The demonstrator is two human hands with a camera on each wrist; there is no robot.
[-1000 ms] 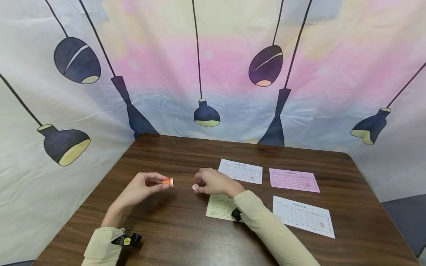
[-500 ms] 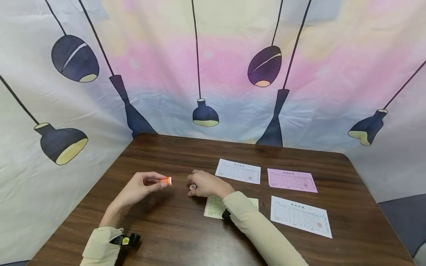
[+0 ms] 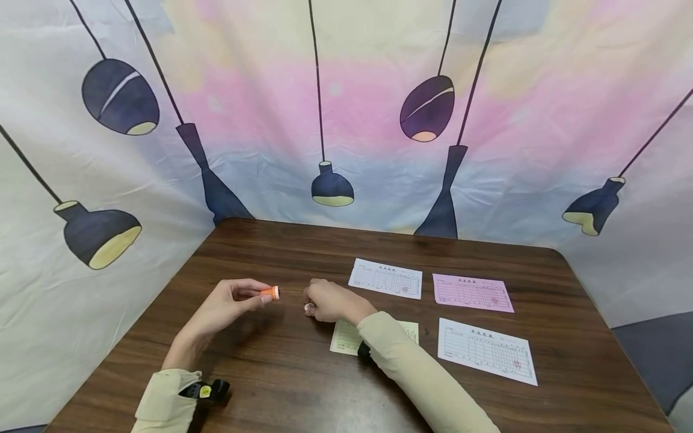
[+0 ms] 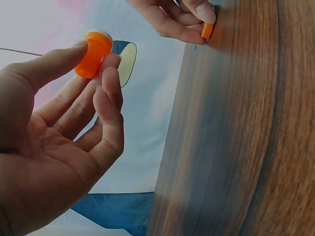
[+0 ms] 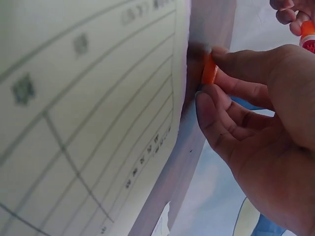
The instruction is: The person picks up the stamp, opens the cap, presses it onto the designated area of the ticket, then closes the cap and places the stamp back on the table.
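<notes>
My left hand [image 3: 227, 307] pinches a small orange stamp [image 3: 270, 293] between thumb and fingertips, above the table's left side. In the right wrist view the stamp's end [image 5: 309, 44] shows a red face with a character inside a white rim. An orange cap [image 4: 207, 30], short and round, is pinched by my right hand [image 3: 337, 300] low over the table, to the right of the stamp. The stamp and the cap are apart. Beneath my right forearm lies a pale yellow printed slip [image 3: 345, 338], partly covered by the sleeve.
Behind my right hand lies a white printed slip [image 3: 381, 278]. Farther right are a pink slip [image 3: 471, 293] and another white slip [image 3: 484, 352], each with a red mark. The brown wooden table [image 3: 271, 379] ends at a lamp-patterned curtain [image 3: 368, 120].
My right hand has shifted slightly left and lower, tipping the cap so that its round face shows less. My left hand keeps the stamp nearly still. The head view has shifted a little.
</notes>
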